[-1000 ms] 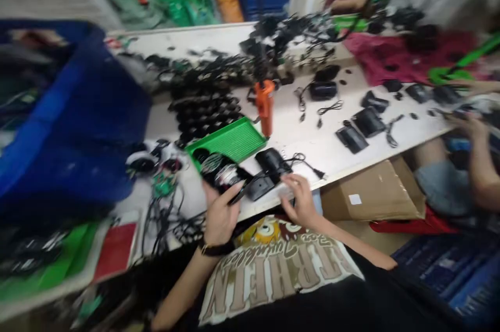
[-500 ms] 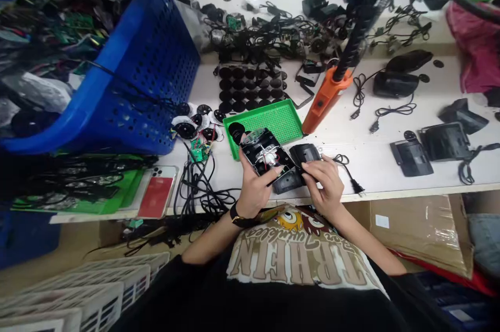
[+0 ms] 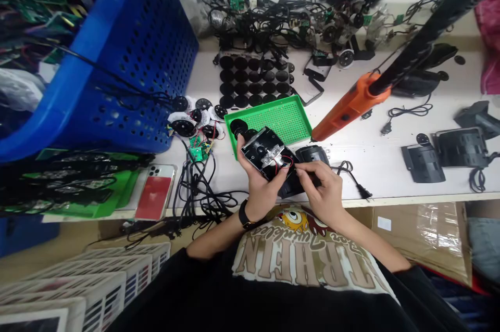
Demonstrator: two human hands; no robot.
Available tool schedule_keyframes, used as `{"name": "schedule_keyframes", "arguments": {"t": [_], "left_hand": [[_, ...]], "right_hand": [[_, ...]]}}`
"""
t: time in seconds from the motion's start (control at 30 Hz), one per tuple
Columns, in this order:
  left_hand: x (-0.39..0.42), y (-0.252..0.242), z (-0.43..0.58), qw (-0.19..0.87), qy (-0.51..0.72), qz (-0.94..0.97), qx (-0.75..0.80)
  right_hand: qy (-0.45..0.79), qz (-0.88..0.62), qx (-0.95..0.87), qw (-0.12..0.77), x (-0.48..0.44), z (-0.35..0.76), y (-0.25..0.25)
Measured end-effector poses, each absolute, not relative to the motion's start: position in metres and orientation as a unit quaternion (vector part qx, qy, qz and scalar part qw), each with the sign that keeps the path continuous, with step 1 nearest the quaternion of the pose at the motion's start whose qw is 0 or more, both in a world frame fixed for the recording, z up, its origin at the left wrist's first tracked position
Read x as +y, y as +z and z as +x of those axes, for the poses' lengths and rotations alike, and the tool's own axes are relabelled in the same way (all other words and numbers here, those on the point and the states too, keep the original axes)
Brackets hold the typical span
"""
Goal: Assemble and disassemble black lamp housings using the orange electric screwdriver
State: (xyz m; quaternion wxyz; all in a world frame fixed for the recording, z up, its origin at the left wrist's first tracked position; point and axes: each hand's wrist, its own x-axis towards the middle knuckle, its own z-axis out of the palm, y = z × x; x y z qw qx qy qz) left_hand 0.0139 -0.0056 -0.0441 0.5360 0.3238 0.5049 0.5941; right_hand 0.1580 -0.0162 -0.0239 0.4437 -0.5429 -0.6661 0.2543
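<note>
Head view: the left hand (image 3: pixel 255 186) cradles an opened black plastic housing (image 3: pixel 263 147) above the bench's front edge, while the right hand (image 3: pixel 320 189), close beside it, pinches a thin red wire (image 3: pixel 283 164) at the housing. A black rounded casing (image 3: pixel 312 155) sits just behind the right hand, and a bright green plastic tray (image 3: pixel 289 118) lies under the housing's far edge. On the white bench (image 3: pixel 371 165) lie an orange power tool (image 3: pixel 349 107) and tangled black cables (image 3: pixel 199 191), beside a blue perforated plastic crate (image 3: pixel 128 77).
</note>
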Motion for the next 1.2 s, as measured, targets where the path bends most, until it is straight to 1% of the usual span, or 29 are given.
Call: {"name": "schedule_keyframes", "arguments": {"t": [0.1,0.23,0.33,0.5,0.67,0.73,0.8,0.93,1.03,1.13,1.2], "left_hand": [[-0.004,-0.038,0.016,0.547,0.617,0.294,0.484],[0.001,-0.031,0.014,0.608,0.611,0.227,0.454],[0.002,-0.027,0.012,0.646,0.587,0.198,0.447],[0.001,-0.021,0.012,0.661,0.582,0.170,0.443],[0.002,-0.017,0.011,0.658,0.594,0.173,0.429],[0.002,-0.017,0.009,0.666,0.588,0.169,0.426],[0.002,-0.017,0.007,0.676,0.580,0.166,0.423],[0.001,-0.017,0.004,0.684,0.574,0.174,0.415],[0.001,-0.018,0.004,0.686,0.575,0.176,0.409],[0.001,-0.019,0.005,0.686,0.574,0.182,0.408],[0.001,-0.019,0.006,0.680,0.581,0.193,0.404]], "right_hand": [[0.244,-0.528,-0.676,0.453,-0.015,0.158,-0.028],[0.202,-0.494,-0.720,0.444,-0.013,0.163,-0.030],[0.168,-0.481,-0.755,0.414,-0.012,0.168,-0.028],[0.071,-0.477,-0.806,0.343,-0.014,0.172,-0.019],[0.051,-0.454,-0.843,0.283,-0.009,0.176,-0.003],[0.060,-0.433,-0.858,0.269,-0.005,0.180,0.001],[0.107,-0.414,-0.863,0.268,-0.002,0.184,0.003],[0.240,-0.415,-0.819,0.315,0.000,0.189,0.004],[0.300,-0.439,-0.775,0.340,-0.002,0.190,0.003],[0.318,-0.461,-0.755,0.342,-0.005,0.187,0.004],[0.277,-0.466,-0.772,0.332,-0.006,0.184,0.006]]}}
